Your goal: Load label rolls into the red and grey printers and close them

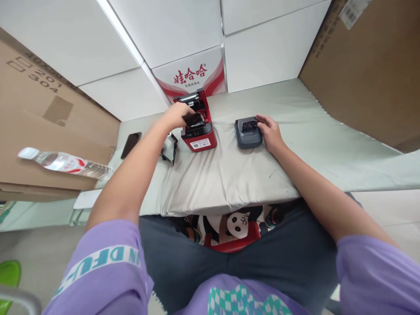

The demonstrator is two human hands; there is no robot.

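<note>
Gripping nothing fully, the left hand (175, 114) rested curled on the open lid of the red label printer (198, 127), fingers at a black flap, near the far edge of the cloth-covered tabletop (229, 175). Left of it lay a black phone (131, 145) and a small black holder (169, 148), with a water bottle (64, 162) beyond the left edge. Rightward, the grey label printer (248, 132) sat just beside the red one, the right hand (271, 131) touching its side, grip loose and open.
</note>
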